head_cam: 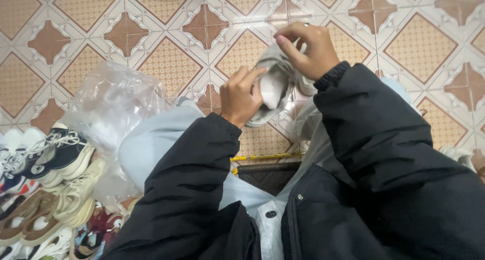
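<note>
A pale grey shoe (275, 85) is held up above the person's lap, over the patterned tile floor (172, 63). The left hand (242, 96) grips its near end, fingers curled around it with the index finger stretched along the top. The right hand (308, 48) pinches the far upper edge, fingers bent close together. A crumpled clear plastic bag (113, 101) lies to the left, beside a pile of shoes (48, 184). A yellow stick (265, 157) lies just below the shoe.
</note>
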